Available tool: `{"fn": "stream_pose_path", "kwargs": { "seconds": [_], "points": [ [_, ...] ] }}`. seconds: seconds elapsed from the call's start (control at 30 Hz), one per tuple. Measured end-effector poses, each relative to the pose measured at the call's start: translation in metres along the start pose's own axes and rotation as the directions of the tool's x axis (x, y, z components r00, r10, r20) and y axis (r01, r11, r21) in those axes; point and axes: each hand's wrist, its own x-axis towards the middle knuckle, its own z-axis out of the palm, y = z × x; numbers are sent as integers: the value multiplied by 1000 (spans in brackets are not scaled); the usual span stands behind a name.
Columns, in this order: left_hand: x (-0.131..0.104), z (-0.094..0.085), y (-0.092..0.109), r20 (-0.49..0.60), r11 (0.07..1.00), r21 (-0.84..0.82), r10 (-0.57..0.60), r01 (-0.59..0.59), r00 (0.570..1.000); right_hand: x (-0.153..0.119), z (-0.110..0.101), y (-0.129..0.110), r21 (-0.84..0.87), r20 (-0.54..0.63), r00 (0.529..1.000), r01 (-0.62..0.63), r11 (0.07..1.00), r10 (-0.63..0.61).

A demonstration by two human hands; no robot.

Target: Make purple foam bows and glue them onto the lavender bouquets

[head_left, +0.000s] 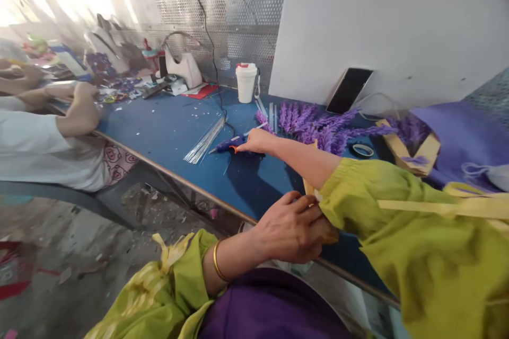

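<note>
My right hand (pixel 259 141) reaches across the table and is closed around the rear of a blue hot glue gun (pixel 230 143) with an orange trigger. The gun's nozzle points left, beside a bundle of thin, pale wires or sticks (pixel 204 140). A clear glue stick (pixel 256 128) juts out near my fingers. My left hand (pixel 292 228), with a gold bangle at the wrist, is closed at the table's front edge on a yellow piece (pixel 308 186). My right sleeve and my fingers hide most of that piece, so its shape cannot be made out.
Purple artificial lavender (pixel 318 124) lies beyond my right arm, near a roll of tape (pixel 361 150) and a beige V-shaped box (pixel 413 151). A phone (pixel 350 90) leans on a white board (pixel 382 26). A white cup (pixel 246 83) stands behind. Another person (pixel 51 143) sits at left.
</note>
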Motion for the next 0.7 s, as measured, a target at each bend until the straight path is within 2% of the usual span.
{"fn": "stream_pose_path", "kwargs": {
  "seconds": [0.13,0.23,0.33,0.43,0.57,0.63,0.7],
  "points": [
    [0,2,-1,11,1000,11,15,-15,1000,11,9,-2,130,83,991,-112,985,101],
    [1,1,0,3,1000,18,21,-21,1000,8,5,-2,296,161,981,-150,943,105],
    [2,-2,0,19,1000,23,16,-16,1000,-5,-6,-7,480,210,978,-103,871,0],
    [1,-4,1,55,1000,26,-6,4,998,-22,-27,-14,624,221,968,-44,780,-123],
    [0,-3,3,55,999,37,-34,32,998,-46,-62,-23,838,270,907,-57,543,-322],
    [-1,-2,3,37,999,40,-36,34,999,-60,-77,-29,882,262,892,-65,468,-370],
    [-2,-1,4,8,999,35,-36,35,999,-77,-89,-37,894,248,898,-67,442,-364]
  ]
}}
